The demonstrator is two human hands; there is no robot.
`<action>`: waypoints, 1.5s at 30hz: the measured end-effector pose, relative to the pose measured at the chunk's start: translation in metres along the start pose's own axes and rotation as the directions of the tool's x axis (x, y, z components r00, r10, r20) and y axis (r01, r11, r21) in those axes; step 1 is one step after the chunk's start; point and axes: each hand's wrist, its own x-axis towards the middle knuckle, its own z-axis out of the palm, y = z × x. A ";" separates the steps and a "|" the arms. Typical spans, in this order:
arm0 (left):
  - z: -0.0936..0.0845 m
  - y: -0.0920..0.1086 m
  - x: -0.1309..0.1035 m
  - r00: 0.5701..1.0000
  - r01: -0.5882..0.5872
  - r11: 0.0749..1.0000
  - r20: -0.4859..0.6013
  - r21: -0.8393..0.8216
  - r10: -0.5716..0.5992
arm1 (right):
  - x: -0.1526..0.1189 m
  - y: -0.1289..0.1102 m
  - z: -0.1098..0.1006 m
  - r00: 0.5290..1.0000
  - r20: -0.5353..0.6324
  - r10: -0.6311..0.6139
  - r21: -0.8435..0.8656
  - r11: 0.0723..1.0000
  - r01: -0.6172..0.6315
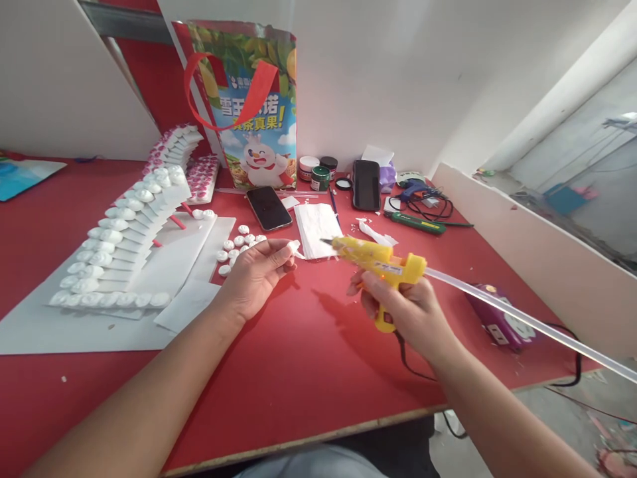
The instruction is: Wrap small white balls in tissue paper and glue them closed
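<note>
My right hand [398, 302] is wrapped round the grip of a yellow hot glue gun [378, 259], its dark nozzle aimed left. A long clear glue stick [478, 292] trails out of the gun's rear. Between the fingertips of my left hand [261, 275] is a small white rosette [294, 247], partly covered by the fingers. Just beyond that hand lie several loose white rosettes [243, 242]. To the left, a curved white stepped model [129, 226] with rows of white rosettes along its edges stands on a white board [74, 335].
A printed carry bag [259, 119] stands at the back beside small paint jars [320, 177]. A phone [269, 208], white tissues [318, 229], a black phone-like device [366, 186], a green tool [417, 223] and a purple power strip [502, 318] lie on the red table [298, 385].
</note>
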 end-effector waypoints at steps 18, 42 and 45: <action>0.002 0.001 -0.004 0.999 0.037 0.999 0.030 -0.021 -0.036 | 0.056 0.069 -0.108 0.803 -0.596 0.007 -0.404 0.861 -0.307; 0.006 0.006 -0.006 0.992 0.112 0.988 0.076 -0.108 -0.104 | 0.027 0.055 -0.110 0.890 -0.454 -0.037 -0.793 0.473 -0.385; 0.006 0.006 -0.006 0.991 0.114 0.988 0.079 -0.109 -0.105 | 0.023 0.056 -0.113 0.903 -0.430 -0.015 -0.800 0.469 -0.373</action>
